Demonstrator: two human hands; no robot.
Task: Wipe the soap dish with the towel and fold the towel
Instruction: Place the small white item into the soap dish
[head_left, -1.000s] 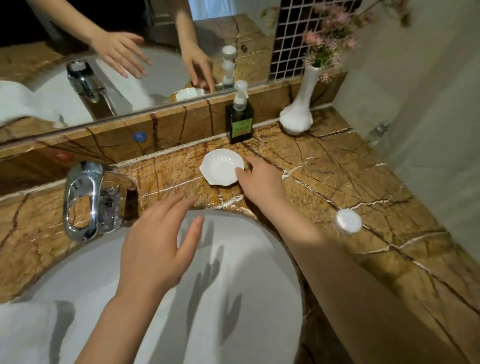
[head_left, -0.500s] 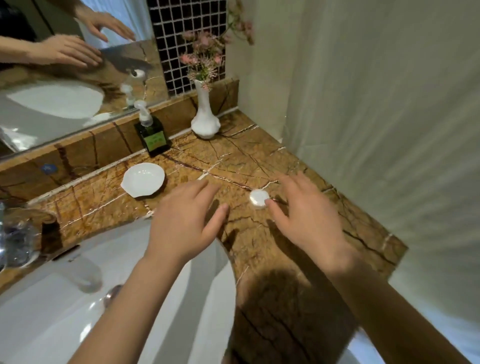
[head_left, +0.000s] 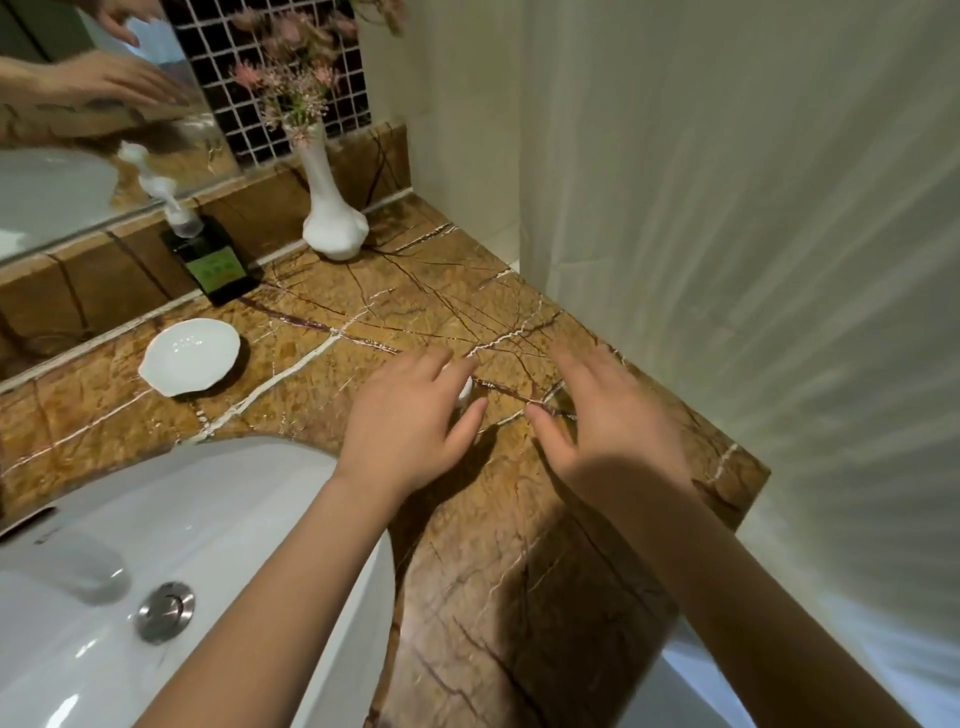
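Observation:
A white shell-shaped soap dish (head_left: 189, 358) lies empty on the brown marble counter (head_left: 519, 545), left of both hands. My left hand (head_left: 410, 423) hovers with fingers spread over a small white round object (head_left: 466, 388), hiding most of it. Just right of that, my right hand (head_left: 608, 415) is flat over the counter with fingers apart, holding nothing. No towel is in view.
A white sink basin (head_left: 182, 545) with a metal drain plug (head_left: 163, 610) fills the lower left. A dark soap pump bottle (head_left: 210, 257) and a white vase (head_left: 332, 218) of pink flowers stand at the back ledge. A pale curtain (head_left: 753, 234) hangs along the counter's right edge.
The view has swung right, away from the tap and the towel at the lower left. Both hands moved right from the soap dish; my left hand now covers the small white round object.

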